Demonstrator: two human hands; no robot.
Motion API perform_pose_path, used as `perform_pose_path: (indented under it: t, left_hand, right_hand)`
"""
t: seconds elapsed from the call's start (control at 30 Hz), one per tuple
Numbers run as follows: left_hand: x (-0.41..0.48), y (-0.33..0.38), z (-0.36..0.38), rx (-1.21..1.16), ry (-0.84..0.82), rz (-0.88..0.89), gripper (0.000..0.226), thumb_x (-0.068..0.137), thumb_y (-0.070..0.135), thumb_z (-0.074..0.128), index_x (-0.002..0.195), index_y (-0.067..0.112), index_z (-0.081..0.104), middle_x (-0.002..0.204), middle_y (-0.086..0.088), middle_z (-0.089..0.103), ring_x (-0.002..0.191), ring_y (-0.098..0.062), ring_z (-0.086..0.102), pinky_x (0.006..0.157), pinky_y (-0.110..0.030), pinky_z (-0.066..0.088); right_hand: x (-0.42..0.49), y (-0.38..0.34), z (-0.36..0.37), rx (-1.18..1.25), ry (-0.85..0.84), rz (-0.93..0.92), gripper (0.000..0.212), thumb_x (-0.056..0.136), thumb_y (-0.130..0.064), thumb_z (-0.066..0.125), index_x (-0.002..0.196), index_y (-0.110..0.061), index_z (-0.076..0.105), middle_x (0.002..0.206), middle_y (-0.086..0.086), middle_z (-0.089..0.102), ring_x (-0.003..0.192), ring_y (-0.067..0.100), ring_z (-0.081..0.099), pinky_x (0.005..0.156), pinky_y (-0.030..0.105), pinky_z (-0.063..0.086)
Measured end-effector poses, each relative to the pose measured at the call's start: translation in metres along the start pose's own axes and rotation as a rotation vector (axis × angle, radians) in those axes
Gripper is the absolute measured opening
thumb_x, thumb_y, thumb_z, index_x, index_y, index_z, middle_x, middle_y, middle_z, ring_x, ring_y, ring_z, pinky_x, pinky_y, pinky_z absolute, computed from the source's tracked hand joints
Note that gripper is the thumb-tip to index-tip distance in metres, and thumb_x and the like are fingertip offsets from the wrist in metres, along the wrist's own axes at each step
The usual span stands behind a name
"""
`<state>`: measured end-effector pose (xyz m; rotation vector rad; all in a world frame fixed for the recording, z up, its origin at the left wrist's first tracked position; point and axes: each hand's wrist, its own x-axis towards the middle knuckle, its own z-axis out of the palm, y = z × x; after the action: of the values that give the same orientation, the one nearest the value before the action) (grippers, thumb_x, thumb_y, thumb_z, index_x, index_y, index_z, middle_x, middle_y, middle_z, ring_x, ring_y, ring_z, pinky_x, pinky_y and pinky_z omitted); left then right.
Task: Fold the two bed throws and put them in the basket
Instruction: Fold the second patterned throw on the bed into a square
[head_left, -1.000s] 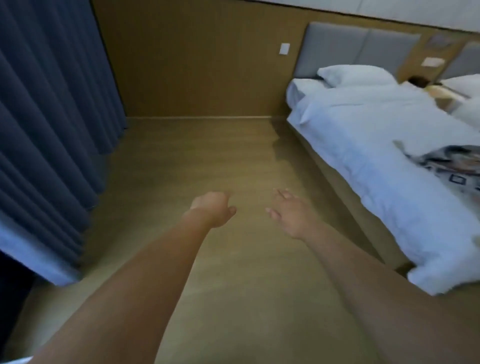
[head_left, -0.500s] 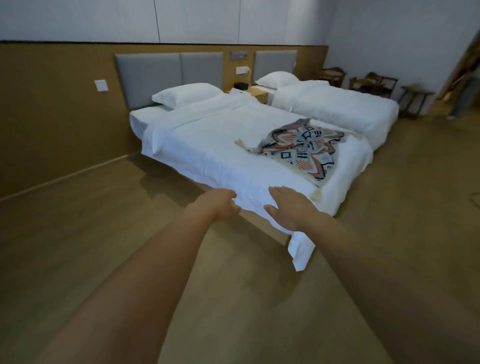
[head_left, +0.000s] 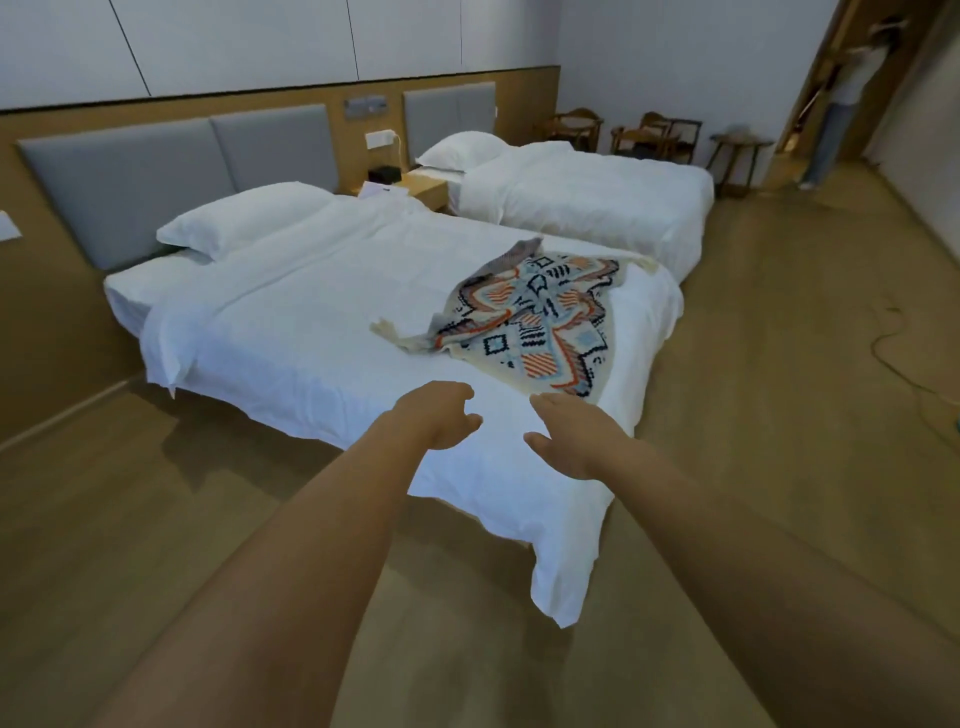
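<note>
Head view: I see one bed throw (head_left: 535, 317), the patterned one, lying rumpled and unfolded on the foot end of the nearer bed (head_left: 291, 322). From my hands it sits at about 12 to 1 o'clock. Its long axis runs roughly 12 to 6 o'clock, with a fringed corner trailing off toward 9. Its near edge lies just beyond the right hand (head_left: 571, 441), so I judge that hand the closer one. The left hand (head_left: 439, 415) would have to reach further, toward 1 o'clock, or go for the fringed corner at its 12.

Both arms are stretched forward over the bed's near edge, the hands side by side and apart. The right hand is flat and relaxed, fingers straight, holding nothing. The left hand's fingers are loosely curled, also empty. Neither touches the throw. I can't find the second throw or the basket here.
</note>
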<state>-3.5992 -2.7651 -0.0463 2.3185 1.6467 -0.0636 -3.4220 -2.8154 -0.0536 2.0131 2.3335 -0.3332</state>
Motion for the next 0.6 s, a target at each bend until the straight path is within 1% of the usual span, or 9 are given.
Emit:
perform_pose_path:
  t: [0.13,0.27,0.37,0.47,0.6]
  left_hand:
    - [0.077,0.0,-0.001,-0.023,-0.02,-0.039,0.052,0.096,0.037,0.042,0.143,0.017,0.031,0.149,-0.004,0.035,0.135,-0.023,0.034,0.107,-0.039,0.033]
    - [0.137,-0.018,-0.004,-0.025,-0.051,-0.106,0.052,0.096,0.036,0.042,0.144,0.017,0.03,0.149,-0.004,0.035,0.135,-0.023,0.034,0.108,-0.038,0.032]
    - [0.177,-0.045,-0.008,-0.047,-0.071,-0.162,0.052,0.097,0.036,0.041,0.143,0.017,0.03,0.149,-0.004,0.035,0.135,-0.023,0.034,0.109,-0.037,0.032]
    - [0.219,-0.077,-0.013,-0.094,-0.095,-0.216,0.052,0.096,0.037,0.041,0.143,0.017,0.03,0.149,-0.004,0.036,0.134,-0.022,0.035,0.109,-0.037,0.032]
    - [0.282,-0.125,-0.016,-0.104,-0.131,-0.225,0.052,0.096,0.038,0.042,0.143,0.018,0.031,0.149,-0.004,0.035,0.135,-0.022,0.035,0.11,-0.036,0.03]
  right_hand:
    - [0.073,0.047,-0.007,0.029,-0.031,-0.008,0.055,0.097,-0.037,0.039,0.141,-0.008,0.027,0.147,0.012,0.034,0.131,0.032,0.036,0.105,0.045,0.036]
    - [0.141,0.072,-0.011,0.026,-0.076,-0.043,0.053,0.097,-0.037,0.039,0.14,-0.008,0.028,0.145,0.011,0.035,0.13,0.031,0.037,0.103,0.044,0.037]
    - [0.195,0.077,-0.009,0.043,-0.121,-0.076,0.055,0.097,-0.036,0.038,0.143,-0.009,0.024,0.148,0.011,0.032,0.133,0.03,0.034,0.105,0.043,0.035]
    - [0.254,0.073,-0.004,0.063,-0.15,-0.088,0.054,0.097,-0.036,0.038,0.142,-0.008,0.025,0.147,0.012,0.032,0.133,0.031,0.033,0.106,0.043,0.034]
    - [0.334,0.062,0.008,0.136,-0.16,-0.065,0.053,0.097,-0.035,0.039,0.141,-0.008,0.027,0.147,0.012,0.031,0.131,0.031,0.035,0.105,0.042,0.035]
